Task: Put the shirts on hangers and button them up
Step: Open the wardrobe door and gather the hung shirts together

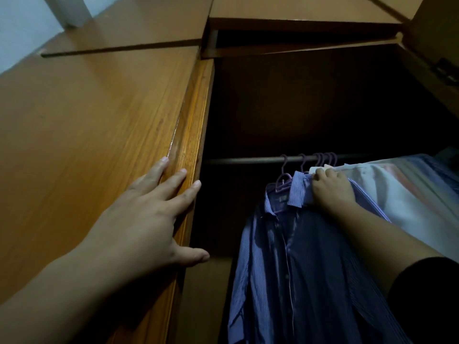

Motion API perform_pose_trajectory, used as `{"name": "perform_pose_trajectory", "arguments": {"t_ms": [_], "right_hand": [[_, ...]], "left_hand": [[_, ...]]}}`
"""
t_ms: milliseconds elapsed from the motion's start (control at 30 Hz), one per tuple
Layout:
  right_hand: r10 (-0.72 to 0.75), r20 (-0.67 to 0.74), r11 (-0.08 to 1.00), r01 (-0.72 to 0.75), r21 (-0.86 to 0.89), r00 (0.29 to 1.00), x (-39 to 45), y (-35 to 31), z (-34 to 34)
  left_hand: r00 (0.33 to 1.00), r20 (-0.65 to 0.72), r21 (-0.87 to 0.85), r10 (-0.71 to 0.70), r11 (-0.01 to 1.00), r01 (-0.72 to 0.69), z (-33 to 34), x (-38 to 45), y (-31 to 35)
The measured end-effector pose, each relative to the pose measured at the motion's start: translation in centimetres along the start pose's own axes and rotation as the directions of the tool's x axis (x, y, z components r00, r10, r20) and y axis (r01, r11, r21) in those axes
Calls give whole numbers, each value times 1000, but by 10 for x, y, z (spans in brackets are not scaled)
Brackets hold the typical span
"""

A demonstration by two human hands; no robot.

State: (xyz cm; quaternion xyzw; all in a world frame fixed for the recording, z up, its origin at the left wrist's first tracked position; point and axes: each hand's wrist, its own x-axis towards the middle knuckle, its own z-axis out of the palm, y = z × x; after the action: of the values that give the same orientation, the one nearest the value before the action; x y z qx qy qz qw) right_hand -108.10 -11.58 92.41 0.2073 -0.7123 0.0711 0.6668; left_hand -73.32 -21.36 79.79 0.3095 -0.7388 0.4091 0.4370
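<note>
**Now hanging the striped shirt inside the wardrobe**

On the left, the left hand [146, 217] lies flat against the edge of the wooden wardrobe door [99, 135], fingers straight and spread, holding nothing. It seems to keep the door open, or to steady the person.

In the middle, the metal rail [248, 160] crosses the dark inside, and several purple hangers [323, 158] hook over it. The blue striped shirt [285, 256] hangs from one of them, with its front toward the camera; whether all its buttons are done I cannot tell.

Further right, the right hand [331, 189] grips this shirt at the collar and shoulder, fingers curled over the cloth. Just beside it hang lighter shirts [397, 194].

To do this step well, I think the hand should check that the hook sits fully on the rail, then pull the collar straight so both shoulders lie evenly before letting go.
</note>
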Motion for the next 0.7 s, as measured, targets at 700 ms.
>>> {"name": "perform_pose_trajectory", "arguments": {"t_ms": [700], "right_hand": [[-28, 183, 988, 0, 152, 983, -124, 15, -109]], "left_hand": [[999, 36, -136, -12, 991, 17, -11, -32, 15]]}}
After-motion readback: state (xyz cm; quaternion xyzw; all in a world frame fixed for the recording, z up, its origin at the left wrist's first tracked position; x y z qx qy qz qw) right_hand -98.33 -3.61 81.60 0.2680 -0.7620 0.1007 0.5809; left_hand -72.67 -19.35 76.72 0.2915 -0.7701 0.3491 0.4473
